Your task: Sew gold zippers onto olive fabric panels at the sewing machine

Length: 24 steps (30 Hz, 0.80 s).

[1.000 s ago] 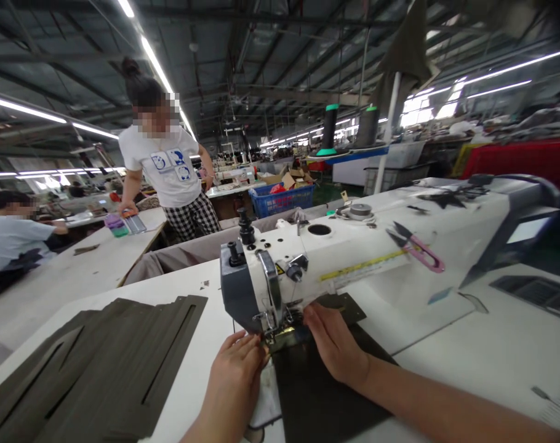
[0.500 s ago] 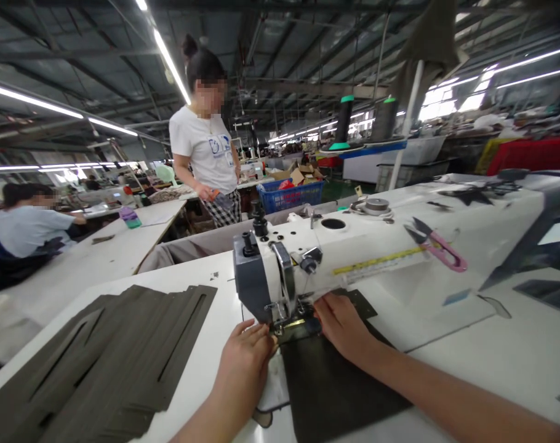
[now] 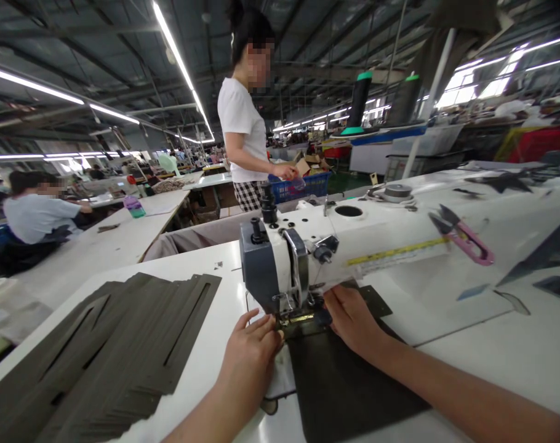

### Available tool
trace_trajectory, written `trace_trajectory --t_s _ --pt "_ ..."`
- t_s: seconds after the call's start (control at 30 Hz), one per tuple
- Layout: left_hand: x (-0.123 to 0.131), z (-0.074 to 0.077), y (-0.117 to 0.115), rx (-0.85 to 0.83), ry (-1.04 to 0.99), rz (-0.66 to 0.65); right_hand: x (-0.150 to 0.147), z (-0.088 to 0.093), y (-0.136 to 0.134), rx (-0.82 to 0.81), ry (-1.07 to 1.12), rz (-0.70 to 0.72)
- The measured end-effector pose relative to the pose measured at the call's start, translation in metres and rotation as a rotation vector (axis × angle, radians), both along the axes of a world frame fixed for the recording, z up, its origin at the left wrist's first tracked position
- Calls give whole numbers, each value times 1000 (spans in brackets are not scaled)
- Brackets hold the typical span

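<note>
A dark olive fabric panel [image 3: 349, 387] lies flat on the bed of a white sewing machine [image 3: 372, 237]. A gold-toothed zipper [image 3: 302, 319] lies across it, close to the presser foot. My left hand [image 3: 252, 354] is closed at the zipper's left end, left of the needle area; what its fingertips hold is hidden. To the right of the foot, my right hand [image 3: 354, 317] has its fingers bent and pressed together on the panel, fingertips partly hidden by the machine. A stack of olive panels with slits [image 3: 136, 351] lies left of my left hand.
Pink-handled thread snips [image 3: 469, 240] rest on the machine arm, above a yellow measuring tape [image 3: 395, 251]. Thread cones [image 3: 359, 101] stand behind. A person in a white shirt [image 3: 245, 132] stands beyond the table, near a blue crate [image 3: 303, 186]. Another person [image 3: 42, 209] sits at far left.
The view has shifted, moving the machine rightward in the picture. The standing person has moved right and turned, with a hand now raised in front. My hands keep their places beside the foot.
</note>
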State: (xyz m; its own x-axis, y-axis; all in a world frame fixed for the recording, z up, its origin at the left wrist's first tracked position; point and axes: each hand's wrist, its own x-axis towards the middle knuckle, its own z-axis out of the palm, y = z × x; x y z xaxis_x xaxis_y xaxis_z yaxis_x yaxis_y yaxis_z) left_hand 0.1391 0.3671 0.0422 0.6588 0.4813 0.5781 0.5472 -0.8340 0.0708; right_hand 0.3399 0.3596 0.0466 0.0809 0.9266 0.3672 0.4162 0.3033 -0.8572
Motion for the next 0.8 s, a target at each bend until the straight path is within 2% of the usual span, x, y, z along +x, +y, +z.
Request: trace_trajectory --t_s 0.27,0.53,0.6,0.73,0.8 --pt "-1 -1 -4 16 0 -1 0 -4 1 -12 17 7" --pt "-2 -2 -3 10 -6 7 -3 2 -4 13 -30 -14" --pt "-2 -1 -3 23 -2 9 -6 2 -13 41 -131 -11" --pt "-2 -2 -3 22 32 12 -18 -8 -28 320 -627 -40" --pt "-2 -2 -2 19 39 18 -21 -15 -29 398 -737 5"
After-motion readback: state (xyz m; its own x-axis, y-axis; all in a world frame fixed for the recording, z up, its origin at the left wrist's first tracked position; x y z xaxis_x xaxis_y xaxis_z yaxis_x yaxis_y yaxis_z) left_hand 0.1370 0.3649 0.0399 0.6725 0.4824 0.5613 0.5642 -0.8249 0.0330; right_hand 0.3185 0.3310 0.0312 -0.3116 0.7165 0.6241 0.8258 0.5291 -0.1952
